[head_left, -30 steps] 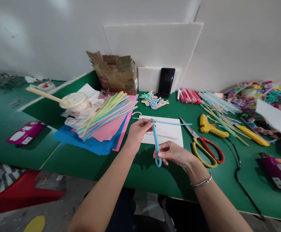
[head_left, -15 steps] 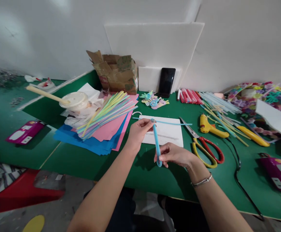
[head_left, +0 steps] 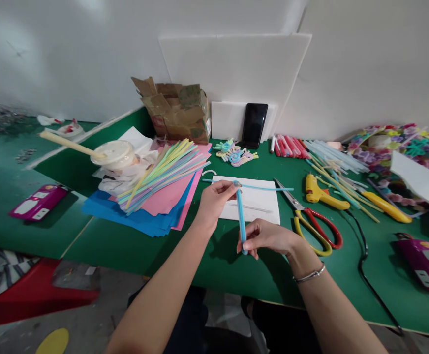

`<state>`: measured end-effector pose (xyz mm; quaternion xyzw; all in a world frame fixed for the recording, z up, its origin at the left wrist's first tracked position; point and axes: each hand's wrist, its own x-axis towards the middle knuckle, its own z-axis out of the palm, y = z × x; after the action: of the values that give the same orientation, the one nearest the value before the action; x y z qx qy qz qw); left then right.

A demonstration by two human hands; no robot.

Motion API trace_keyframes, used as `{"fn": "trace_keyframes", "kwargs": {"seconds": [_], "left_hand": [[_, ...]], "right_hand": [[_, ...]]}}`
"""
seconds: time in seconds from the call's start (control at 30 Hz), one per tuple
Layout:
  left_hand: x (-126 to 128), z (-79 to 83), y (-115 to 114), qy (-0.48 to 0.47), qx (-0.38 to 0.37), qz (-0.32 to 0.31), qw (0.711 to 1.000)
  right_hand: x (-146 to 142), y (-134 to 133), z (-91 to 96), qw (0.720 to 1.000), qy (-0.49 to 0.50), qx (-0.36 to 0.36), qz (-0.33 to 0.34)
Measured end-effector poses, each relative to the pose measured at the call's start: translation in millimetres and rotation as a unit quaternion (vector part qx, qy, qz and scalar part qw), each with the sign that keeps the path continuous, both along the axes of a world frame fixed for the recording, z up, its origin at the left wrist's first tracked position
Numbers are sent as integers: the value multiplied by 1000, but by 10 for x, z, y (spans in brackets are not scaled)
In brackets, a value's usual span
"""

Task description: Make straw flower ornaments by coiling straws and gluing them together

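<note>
A blue pipe cleaner [head_left: 241,214], folded into a narrow loop, is stretched between my two hands above the table. My left hand [head_left: 214,199] pinches its upper end between thumb and fingertips. Its lower, bent end sits in the closed fingers of my right hand [head_left: 264,237]. Beneath them lies a white sheet [head_left: 262,200], partly covered by my left hand. Another blue pipe cleaner [head_left: 269,188] runs straight across the sheet's upper part, its middle hidden behind my fingers. Right of the sheet rest scissors [head_left: 312,223] with one red and one yellow handle.
A yellow glue gun [head_left: 321,194] trails a black cord to the right. At left, many pastel pipe cleaners [head_left: 163,172] lie on pink and blue sheets [head_left: 137,221] near a lidded cup [head_left: 113,152]. Behind stand a cardboard box [head_left: 179,115] and a phone [head_left: 254,124].
Both hands have shifted slightly to the right with the folded pipe cleaner. Its two strands now lie closer together, and the lower bend looks narrower.
</note>
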<state>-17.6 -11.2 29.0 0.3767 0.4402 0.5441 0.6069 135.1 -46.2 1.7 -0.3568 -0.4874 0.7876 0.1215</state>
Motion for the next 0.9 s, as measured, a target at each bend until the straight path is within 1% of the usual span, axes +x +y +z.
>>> {"fn": "trace_keyframes", "kwargs": {"seconds": [0.17,0.47,0.67,0.9], "left_hand": [[5,-6,-6,4,8,-3,1000],[-9,-22,16,-11,6,4,1000],[-40,-35,33,-8,13,0,1000],[-24,-18,18,-5,8,5,1000]], "right_hand": [[-5,1,-4,1000,2,-4,2],[-51,-20,25,1000,-8,-11,28],[-41,-24,11,1000,-6,-9,20],[-33,-14,15,999,-7,-1,34]]}}
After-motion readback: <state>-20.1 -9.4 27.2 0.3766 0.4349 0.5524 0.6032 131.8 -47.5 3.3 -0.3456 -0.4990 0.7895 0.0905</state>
